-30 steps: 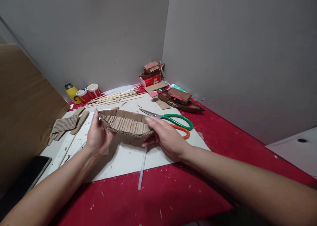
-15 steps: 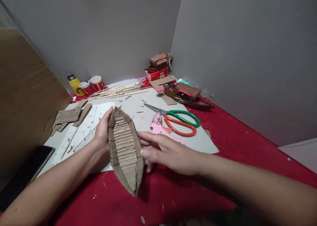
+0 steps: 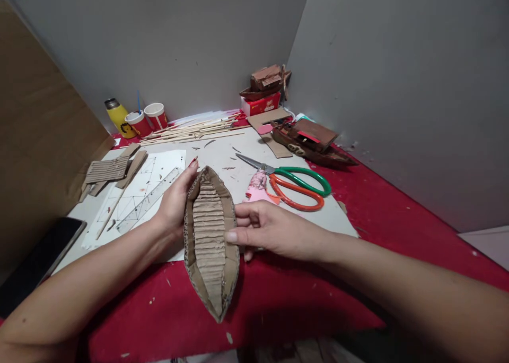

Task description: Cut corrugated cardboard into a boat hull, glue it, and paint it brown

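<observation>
Cardboard boat hull (image 3: 209, 230) held between both hands, its ribbed floor facing up toward the wearer

The left hand (image 3: 175, 201) grips the hull's left side, most of its fingers hidden behind the wall; the right hand (image 3: 270, 227) pinches the right wall, thumb over the rim, so the step in hand looks like turning and checking the hull; its near tip hangs over the red surface (image 3: 159, 304); any further move would call for a steady left-hand hold and a light right-hand touch, as the thin walls could crease; just beyond the right hand lie a pink glue gun (image 3: 257, 185) and scissors (image 3: 267, 169), while a clear ruler (image 3: 149, 199) rests left of the left hand
</observation>
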The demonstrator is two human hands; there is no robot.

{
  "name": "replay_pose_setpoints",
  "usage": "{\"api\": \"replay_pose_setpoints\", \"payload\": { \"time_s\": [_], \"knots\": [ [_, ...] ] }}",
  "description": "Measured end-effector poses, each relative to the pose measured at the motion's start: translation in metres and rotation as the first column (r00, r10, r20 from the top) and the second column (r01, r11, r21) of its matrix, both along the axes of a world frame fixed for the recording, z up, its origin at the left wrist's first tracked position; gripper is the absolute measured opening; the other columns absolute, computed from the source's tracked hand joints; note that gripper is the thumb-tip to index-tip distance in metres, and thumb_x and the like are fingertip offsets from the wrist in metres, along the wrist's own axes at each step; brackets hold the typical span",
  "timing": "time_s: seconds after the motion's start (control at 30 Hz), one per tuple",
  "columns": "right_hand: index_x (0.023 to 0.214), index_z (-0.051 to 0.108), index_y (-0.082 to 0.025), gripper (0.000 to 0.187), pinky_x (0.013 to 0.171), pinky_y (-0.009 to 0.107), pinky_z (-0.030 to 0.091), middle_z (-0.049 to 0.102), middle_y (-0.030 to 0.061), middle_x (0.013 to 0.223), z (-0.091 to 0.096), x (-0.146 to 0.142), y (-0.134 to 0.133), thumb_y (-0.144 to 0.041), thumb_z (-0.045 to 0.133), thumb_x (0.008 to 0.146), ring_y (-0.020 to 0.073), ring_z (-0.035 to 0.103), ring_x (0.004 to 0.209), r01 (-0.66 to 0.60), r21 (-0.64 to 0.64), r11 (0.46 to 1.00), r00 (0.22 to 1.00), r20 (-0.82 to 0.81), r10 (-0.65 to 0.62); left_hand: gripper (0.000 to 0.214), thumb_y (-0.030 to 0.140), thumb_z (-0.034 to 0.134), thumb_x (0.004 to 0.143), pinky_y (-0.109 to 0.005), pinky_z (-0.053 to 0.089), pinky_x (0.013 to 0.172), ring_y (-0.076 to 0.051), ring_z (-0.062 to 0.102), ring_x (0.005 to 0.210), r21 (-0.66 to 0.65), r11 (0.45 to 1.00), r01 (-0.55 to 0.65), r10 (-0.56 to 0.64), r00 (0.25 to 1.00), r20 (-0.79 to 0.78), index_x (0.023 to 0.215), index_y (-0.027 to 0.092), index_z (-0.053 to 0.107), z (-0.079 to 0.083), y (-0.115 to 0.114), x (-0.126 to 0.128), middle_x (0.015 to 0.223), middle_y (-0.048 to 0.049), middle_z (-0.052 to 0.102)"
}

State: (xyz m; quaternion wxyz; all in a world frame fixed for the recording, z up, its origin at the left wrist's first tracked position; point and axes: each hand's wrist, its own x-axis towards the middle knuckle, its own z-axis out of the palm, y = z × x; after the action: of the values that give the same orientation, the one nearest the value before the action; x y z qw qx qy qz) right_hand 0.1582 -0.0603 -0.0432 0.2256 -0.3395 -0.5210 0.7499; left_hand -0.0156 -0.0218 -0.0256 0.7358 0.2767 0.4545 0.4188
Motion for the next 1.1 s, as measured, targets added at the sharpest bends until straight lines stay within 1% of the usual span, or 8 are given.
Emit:
{"api": "replay_pose_setpoints", "payload": {
  "time_s": [0.1, 0.27, 0.5, 0.63, 0.73, 0.8, 0.93, 1.1],
  "knots": [
    [0.097, 0.066, -0.014, 0.039, 0.056, 0.021, 0.049, 0.069, 0.0003, 0.079, 0.000, 0.001, 0.003, -0.039, 0.080, 0.070, 0.0099, 0.060, 0.062, 0.013, -0.003, 1.000, 1.000, -0.023, -0.013, 0.049, 0.051, 0.043, 0.092, -0.037, 0.057, 0.060, -0.025, 0.070, 0.061, 0.001, 0.999, 0.054, -0.054, 0.999, 0.006, 0.084, 0.011, 0.071, 0.001, 0.004, -0.002, 0.071, -0.0123, 0.073],
    [0.093, 0.066, -0.016, 0.035, 0.051, 0.019, 0.050, 0.070, -0.0010, 0.078, 0.003, 0.002, 0.003, -0.038, 0.081, 0.069, 0.0100, 0.062, 0.059, 0.058, -0.018, 0.998, 0.996, -0.061, -0.059, 0.058, 0.058, 0.040, 0.091, -0.046, 0.057, 0.076, -0.031, 0.072, 0.079, 0.003, 0.993, 0.119, -0.119, 0.989, 0.089, 0.096, 0.010, 0.072, 0.005, 0.001, -0.003, 0.088, -0.0188, 0.075],
    [0.095, 0.068, -0.014, 0.034, 0.046, 0.017, 0.050, 0.069, -0.0025, 0.067, 0.005, 0.002, 0.005, -0.036, 0.078, 0.070, 0.0074, 0.058, 0.048, 0.178, 0.019, 0.984, 0.983, -0.049, -0.177, 0.057, 0.057, 0.041, 0.091, -0.044, 0.057, 0.069, -0.030, 0.072, 0.074, -0.037, 0.999, 0.020, -0.018, 0.998, 0.056, 0.100, 0.010, 0.072, 0.004, 0.000, 0.000, 0.086, -0.0167, 0.076],
    [0.100, 0.067, -0.016, 0.032, 0.047, 0.020, 0.051, 0.072, 0.0025, 0.083, 0.004, 0.004, 0.008, -0.032, 0.075, 0.074, 0.0107, 0.061, 0.058, 0.391, 0.158, 0.907, 0.920, -0.051, -0.388, 0.040, 0.046, 0.050, 0.090, -0.032, 0.054, 0.059, -0.023, 0.069, 0.065, 0.110, 0.992, 0.056, -0.055, 0.998, -0.010, 0.097, 0.013, 0.072, 0.006, 0.009, -0.010, 0.077, -0.0107, 0.075],
    [0.098, 0.066, -0.016, 0.025, 0.064, 0.027, 0.057, 0.073, 0.0051, 0.092, 0.003, 0.005, 0.009, -0.027, 0.071, 0.076, 0.0151, 0.067, 0.074, 0.509, 0.287, 0.812, 0.860, -0.118, -0.497, 0.023, 0.037, 0.067, 0.082, -0.021, 0.046, 0.050, -0.015, 0.061, 0.055, 0.312, 0.940, 0.138, -0.090, 0.982, -0.163, 0.085, 0.015, 0.073, 0.008, 0.009, -0.015, 0.068, -0.0041, 0.072],
    [0.098, 0.065, -0.017, 0.024, 0.077, 0.032, 0.057, 0.073, 0.0054, 0.093, 0.003, 0.004, 0.009, -0.025, 0.071, 0.076, 0.0178, 0.069, 0.084, 0.537, 0.316, 0.782, 0.843, -0.172, -0.510, 0.019, 0.033, 0.077, 0.075, -0.020, 0.046, 0.052, -0.013, 0.061, 0.057, 0.400, 0.901, 0.169, -0.062, 0.962, -0.267, 0.084, 0.016, 0.074, 0.009, 0.005, -0.014, 0.072, -0.0028, 0.073],
    [0.100, 0.065, -0.018, 0.029, 0.083, 0.036, 0.056, 0.074, 0.0053, 0.094, 0.002, 0.001, 0.008, -0.028, 0.074, 0.075, 0.0208, 0.070, 0.090, 0.518, 0.294, 0.803, 0.855, -0.198, -0.479, 0.029, 0.030, 0.081, 0.071, -0.027, 0.052, 0.064, -0.021, 0.068, 0.071, 0.434, 0.876, 0.211, -0.063, 0.942, -0.330, 0.096, 0.016, 0.076, 0.009, -0.008, -0.004, 0.089, -0.0074, 0.077],
    [0.103, 0.066, -0.018, 0.032, 0.083, 0.037, 0.057, 0.073, 0.0056, 0.094, 0.000, -0.001, 0.006, -0.031, 0.075, 0.074, 0.0215, 0.069, 0.090, 0.495, 0.280, 0.823, 0.868, -0.198, -0.455, 0.028, 0.029, 0.076, 0.077, -0.029, 0.055, 0.070, -0.023, 0.070, 0.076, 0.502, 0.834, 0.229, -0.019, 0.921, -0.389, 0.101, 0.015, 0.075, 0.006, -0.014, -0.002, 0.092, -0.0081, 0.077]
  ]
}}
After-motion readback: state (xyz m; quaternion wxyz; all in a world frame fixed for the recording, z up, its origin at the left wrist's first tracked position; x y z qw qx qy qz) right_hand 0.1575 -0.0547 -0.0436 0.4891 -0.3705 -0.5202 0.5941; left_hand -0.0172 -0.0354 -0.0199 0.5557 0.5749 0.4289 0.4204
